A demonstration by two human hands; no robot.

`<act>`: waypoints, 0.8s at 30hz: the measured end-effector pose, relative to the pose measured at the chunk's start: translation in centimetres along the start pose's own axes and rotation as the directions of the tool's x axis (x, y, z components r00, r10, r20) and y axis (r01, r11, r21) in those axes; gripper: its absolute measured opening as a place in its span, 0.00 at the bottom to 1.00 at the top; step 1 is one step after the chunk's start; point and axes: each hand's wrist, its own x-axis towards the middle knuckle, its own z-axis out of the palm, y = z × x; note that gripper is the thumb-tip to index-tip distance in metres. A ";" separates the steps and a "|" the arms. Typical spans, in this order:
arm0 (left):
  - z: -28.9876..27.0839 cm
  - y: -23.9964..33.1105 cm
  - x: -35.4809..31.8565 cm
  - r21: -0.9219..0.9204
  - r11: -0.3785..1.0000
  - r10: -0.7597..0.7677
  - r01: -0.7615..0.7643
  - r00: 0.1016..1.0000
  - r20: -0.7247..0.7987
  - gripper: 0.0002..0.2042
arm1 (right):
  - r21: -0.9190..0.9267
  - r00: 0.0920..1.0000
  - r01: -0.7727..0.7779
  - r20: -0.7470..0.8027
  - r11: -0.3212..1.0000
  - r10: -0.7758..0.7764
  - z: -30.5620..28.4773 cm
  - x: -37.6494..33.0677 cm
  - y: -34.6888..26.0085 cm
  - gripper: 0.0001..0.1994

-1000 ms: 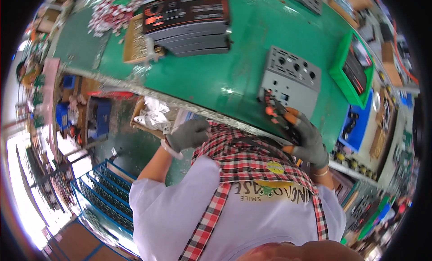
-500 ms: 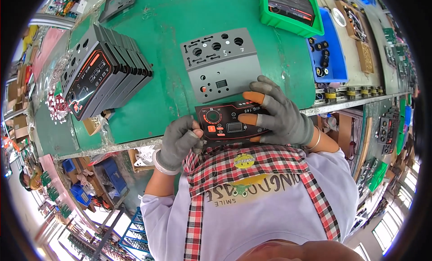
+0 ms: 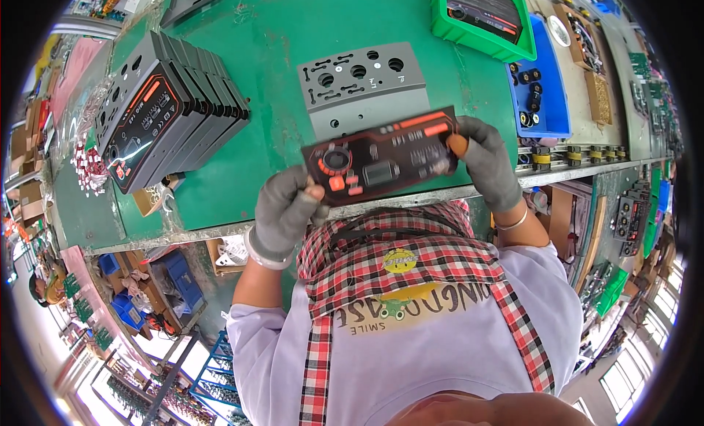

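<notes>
Between my two gloved hands, over the near edge of the bench, is a black label panel (image 3: 380,160) with red-orange markings, a round dial opening and a small window. My left hand (image 3: 282,209) pinches its left end between thumb and fingers. The right end is gripped by my right hand (image 3: 488,162), orange-tipped glove thumb on the face. The panel is tilted, its right end farther from me, and slightly blurred. Just beyond it lies a bare grey front plate (image 3: 367,96) with several round holes and slots; the held panel hides its near part.
At the left a row of grey front plates (image 3: 176,114) stands stacked, the front one bearing a black label. Green bin (image 3: 480,41) at the far right holds more black panels; beside it a blue bin (image 3: 546,81) contains black knobs. Red-and-white wire bundles (image 3: 89,169) lie far left.
The black panel has risen away from my apron toward the grey plate and tilted. My right hand has shifted from across its face to its right end; my left still pinches the other end.
</notes>
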 end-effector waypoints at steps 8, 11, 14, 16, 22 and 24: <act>0.0 -3.8 4.6 0.708 0.704 0.233 -0.050 0.959 -0.163 0.12 | -0.609 0.972 0.071 -0.135 0.790 -0.191 -0.6 3.4 3.2 0.12; -0.1 -4.2 4.7 0.676 0.737 0.195 -0.019 0.963 -0.186 0.12 | -0.665 0.964 0.076 -0.142 0.743 -0.225 -0.4 3.7 3.3 0.13; -0.1 -4.2 4.7 0.629 0.776 0.118 0.041 0.971 -0.209 0.12 | -0.660 0.964 0.067 -0.149 0.748 -0.218 -0.5 3.8 3.5 0.14; 0.0 -3.7 4.7 0.616 0.785 0.083 0.069 0.973 -0.215 0.12 | -0.662 0.967 0.066 -0.142 0.746 -0.211 -0.5 3.8 3.4 0.14; 0.2 -2.9 4.7 0.503 0.850 -0.043 0.156 0.972 -0.230 0.12 | -0.677 0.962 0.057 -0.159 0.734 -0.221 -0.2 3.8 3.2 0.14; 0.2 -2.9 4.7 0.519 0.840 -0.046 0.159 0.973 -0.225 0.12 | -0.680 0.964 0.041 -0.167 0.732 -0.209 -0.1 3.7 2.9 0.14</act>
